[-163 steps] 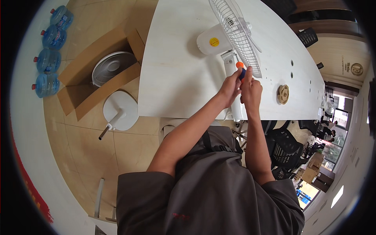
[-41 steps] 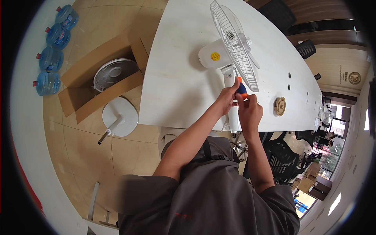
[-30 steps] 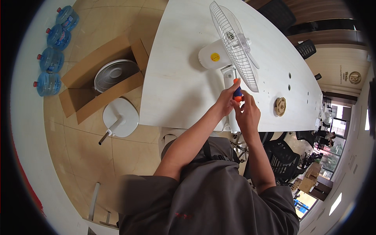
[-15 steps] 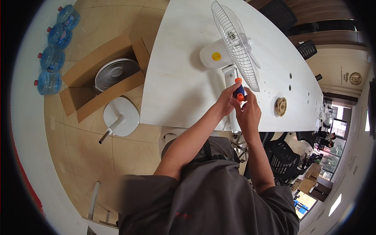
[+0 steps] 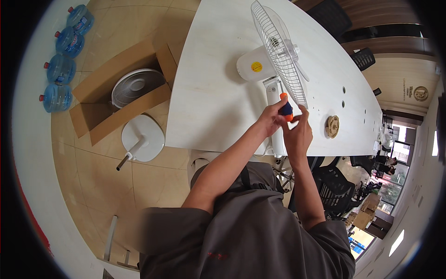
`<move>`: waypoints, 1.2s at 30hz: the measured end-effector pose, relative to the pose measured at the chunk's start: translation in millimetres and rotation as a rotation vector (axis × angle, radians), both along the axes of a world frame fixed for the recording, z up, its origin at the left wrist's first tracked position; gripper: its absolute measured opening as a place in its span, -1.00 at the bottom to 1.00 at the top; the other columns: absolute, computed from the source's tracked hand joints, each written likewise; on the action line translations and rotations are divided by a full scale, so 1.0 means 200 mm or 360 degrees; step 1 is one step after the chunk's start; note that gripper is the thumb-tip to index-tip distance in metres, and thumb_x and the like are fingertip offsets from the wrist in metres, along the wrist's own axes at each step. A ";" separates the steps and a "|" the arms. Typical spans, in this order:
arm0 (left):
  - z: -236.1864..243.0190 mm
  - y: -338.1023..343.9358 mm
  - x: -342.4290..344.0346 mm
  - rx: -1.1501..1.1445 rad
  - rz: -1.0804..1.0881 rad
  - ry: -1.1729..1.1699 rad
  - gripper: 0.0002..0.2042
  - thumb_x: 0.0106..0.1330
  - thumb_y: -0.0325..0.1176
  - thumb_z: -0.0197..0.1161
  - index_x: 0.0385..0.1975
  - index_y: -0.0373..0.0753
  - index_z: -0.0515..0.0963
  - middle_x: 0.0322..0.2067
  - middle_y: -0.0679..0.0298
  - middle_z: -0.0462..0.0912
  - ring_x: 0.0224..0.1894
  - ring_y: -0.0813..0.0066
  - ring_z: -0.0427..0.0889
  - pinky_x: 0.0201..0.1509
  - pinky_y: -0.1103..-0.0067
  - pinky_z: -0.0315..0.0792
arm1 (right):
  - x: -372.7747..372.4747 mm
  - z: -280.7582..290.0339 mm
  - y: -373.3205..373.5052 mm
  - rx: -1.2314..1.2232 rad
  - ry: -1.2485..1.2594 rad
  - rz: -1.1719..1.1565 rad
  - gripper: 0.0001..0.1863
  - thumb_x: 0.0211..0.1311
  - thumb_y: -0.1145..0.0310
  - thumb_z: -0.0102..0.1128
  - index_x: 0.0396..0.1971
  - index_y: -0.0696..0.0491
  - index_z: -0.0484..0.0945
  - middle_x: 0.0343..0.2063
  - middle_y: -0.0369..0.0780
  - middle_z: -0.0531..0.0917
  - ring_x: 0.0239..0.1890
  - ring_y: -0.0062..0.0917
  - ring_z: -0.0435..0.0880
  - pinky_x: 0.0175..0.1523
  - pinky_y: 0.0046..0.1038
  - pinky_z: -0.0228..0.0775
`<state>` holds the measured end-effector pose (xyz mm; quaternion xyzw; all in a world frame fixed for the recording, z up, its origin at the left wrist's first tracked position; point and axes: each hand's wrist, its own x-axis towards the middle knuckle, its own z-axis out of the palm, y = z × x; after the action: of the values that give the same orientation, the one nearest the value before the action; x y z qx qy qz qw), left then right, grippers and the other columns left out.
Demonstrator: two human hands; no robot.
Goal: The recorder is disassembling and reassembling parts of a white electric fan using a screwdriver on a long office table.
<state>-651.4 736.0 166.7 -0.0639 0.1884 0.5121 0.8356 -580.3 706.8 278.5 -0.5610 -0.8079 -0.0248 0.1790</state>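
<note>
A screwdriver (image 5: 286, 111) with a blue and orange handle points away from me, its shaft tip at the white neck (image 5: 273, 95) of an electric fan. My left hand (image 5: 271, 120) is closed around the handle's left side. At the handle's near end, the curled thumb and fingers of my right hand (image 5: 298, 134) grip it from the right. Beyond both hands is the fan's white motor housing (image 5: 248, 67), with a yellow round sticker. A wire grille (image 5: 278, 53) with pale blades behind it is attached to the housing. The screw itself is too small to make out.
The fan lies on a white table (image 5: 209, 93); a tan round part (image 5: 332, 126) rests to its right. On the floor at left are an open cardboard box (image 5: 100, 69) holding a grille (image 5: 134, 88), a white base with a pole (image 5: 148, 139), and several blue water bottles (image 5: 60, 69).
The screwdriver handle has tilted, its near end swinging slightly right. My right hand has shifted a little right, with its fingers repositioned on the handle. The fan has stayed in place.
</note>
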 end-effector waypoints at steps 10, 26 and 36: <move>0.16 -0.05 -0.11 0.0034 -0.0093 -0.0108 -0.54 0.37 0.13 0.09 -0.18 -0.21 0.51 -0.46 0.40 0.53 -0.41 0.59 0.55 -0.14 0.62 0.39 | 0.08 -0.08 0.05 -0.0153 -0.0233 -0.0041 -0.73 0.23 0.19 0.30 -0.36 0.09 0.50 -0.81 -0.24 0.53 -0.77 -0.30 0.56 -0.60 -0.36 0.35; 0.11 -0.03 -0.08 0.0113 -0.0084 -0.0173 -0.50 0.27 0.20 0.19 -0.22 -0.19 0.51 -0.42 0.43 0.54 -0.34 0.61 0.53 -0.12 0.56 0.34 | 0.09 -0.08 0.06 -0.0245 -0.0237 -0.0182 -0.62 0.29 0.04 0.21 -0.43 0.09 0.53 -0.82 -0.22 0.52 -0.76 -0.30 0.56 -0.61 -0.35 0.34; 0.05 -0.03 -0.03 -0.0002 -0.0108 0.0143 -0.51 0.23 0.25 0.21 -0.40 -0.13 0.47 -0.53 0.40 0.48 -0.40 0.62 0.52 -0.28 0.58 0.38 | 0.07 -0.05 0.00 -0.0343 0.0063 0.0171 -0.62 0.20 0.29 0.32 -0.11 0.18 0.45 -0.51 -0.14 0.64 -0.60 -0.40 0.63 -0.49 -0.40 0.43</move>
<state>-657.6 730.7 177.7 -0.0348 0.2280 0.4858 0.8431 -567.2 706.2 268.3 -0.5332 -0.8311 0.0830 0.1345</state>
